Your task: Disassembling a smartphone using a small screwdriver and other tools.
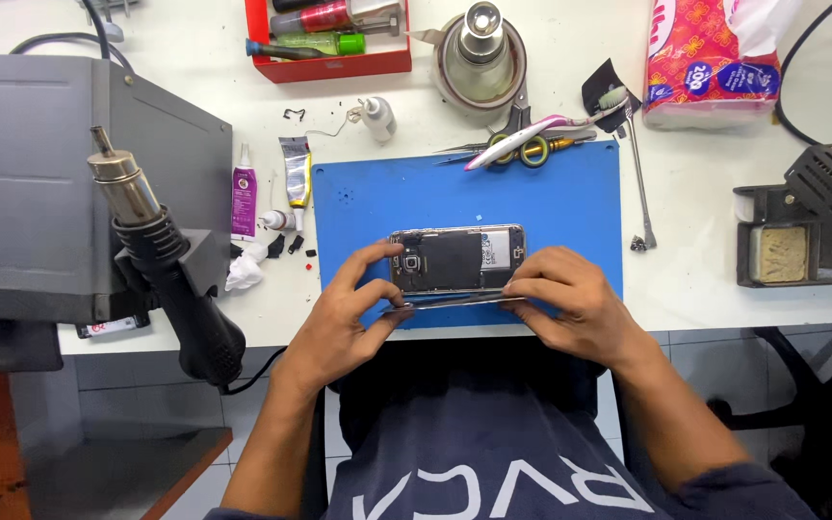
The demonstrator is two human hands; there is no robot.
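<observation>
Head cam looking straight down at the blue mat (570,183), which is my landmark for everything. Opened phone (456,260) sits on the mat's near half, back cover off, long axis running left to right across me. A thin flat panel (455,302) lies along the phone's near edge, same direction, right at the mat's front edge. My left hand (353,313) is clamped on the left end, thumb and fingers pinching both the phone and the panel; my right hand (570,299) grips the right end, fingers curled over the near edge. So one hand per end, about equally close. Off the mat's left side: hot air gun (161,260) and a couple of glue tubes (293,173). Past its far edge: scissors (522,149), toothbrush (551,125). Tabletop (705,241) is pretty cluttered, as usual.
</observation>
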